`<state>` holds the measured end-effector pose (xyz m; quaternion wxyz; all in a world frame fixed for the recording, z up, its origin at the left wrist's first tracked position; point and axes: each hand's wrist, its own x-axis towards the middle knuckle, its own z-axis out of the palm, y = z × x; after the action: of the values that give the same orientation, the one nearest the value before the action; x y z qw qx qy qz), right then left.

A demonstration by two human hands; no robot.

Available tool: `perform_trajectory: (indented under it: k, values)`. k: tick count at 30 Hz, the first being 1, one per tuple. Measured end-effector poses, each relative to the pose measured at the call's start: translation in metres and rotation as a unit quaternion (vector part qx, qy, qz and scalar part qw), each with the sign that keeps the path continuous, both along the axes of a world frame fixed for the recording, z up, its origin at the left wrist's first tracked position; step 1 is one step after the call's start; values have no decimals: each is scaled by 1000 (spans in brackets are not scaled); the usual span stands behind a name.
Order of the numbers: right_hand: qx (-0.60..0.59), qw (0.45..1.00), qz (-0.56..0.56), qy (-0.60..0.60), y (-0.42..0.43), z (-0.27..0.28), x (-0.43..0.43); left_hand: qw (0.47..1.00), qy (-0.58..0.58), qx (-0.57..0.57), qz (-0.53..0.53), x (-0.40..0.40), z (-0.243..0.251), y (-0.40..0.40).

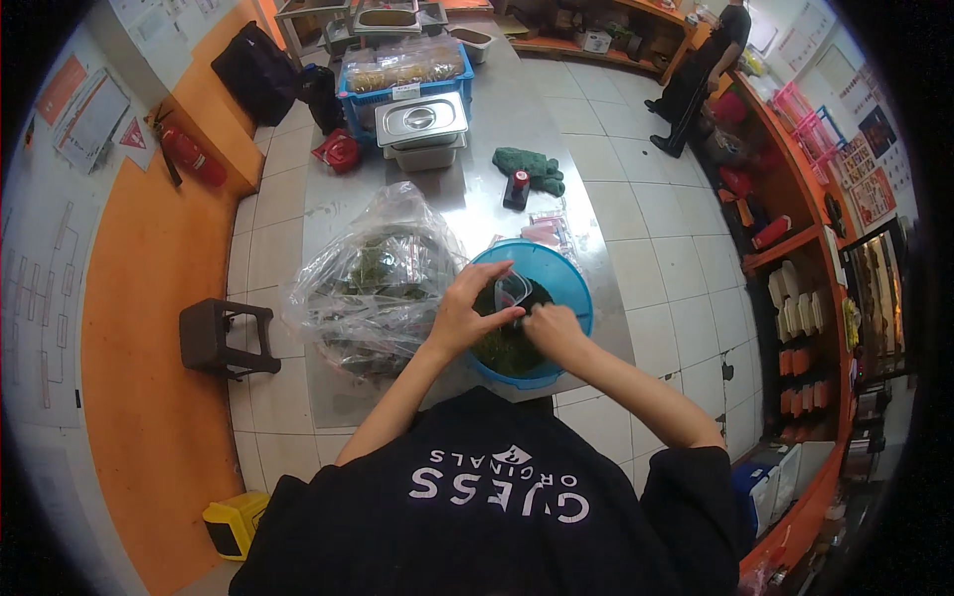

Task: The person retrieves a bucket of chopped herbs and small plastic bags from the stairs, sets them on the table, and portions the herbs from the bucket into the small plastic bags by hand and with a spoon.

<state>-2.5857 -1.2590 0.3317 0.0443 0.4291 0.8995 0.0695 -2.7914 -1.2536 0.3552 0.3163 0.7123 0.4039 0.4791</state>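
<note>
My left hand holds a small clear plastic cup between thumb and fingers, over a round blue plastic tub. Chopped green herbs lie in the tub. Beside the cup, my right hand is closed with its fingers curled; whether it holds something small is hidden. To the left of the tub a large clear plastic bag with green leafy matter inside rests on the steel table. Just beyond the tub lie small plastic packets.
Farther back are a green cloth, a dark red-topped bottle, a lidded steel food pan and a blue crate of wrapped food. A plastic stool stands left. Another person stands by the orange shelves.
</note>
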Motion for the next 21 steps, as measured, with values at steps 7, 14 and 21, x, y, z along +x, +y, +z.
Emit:
perform_trajectory:
  k: [7, 14, 21]
  values:
    - [-299, 947, -91, 71, -23, 36, -11, 999, -26, -26, -6, -1, 1, 1]
    - [-264, 902, -131, 314, -37, 82, 27, 987, -122, -96, -37, -9, 7, 5]
    - [-252, 841, -257, 404, -59, 113, 63, 995, -42, -95, -9, -17, 25, -6]
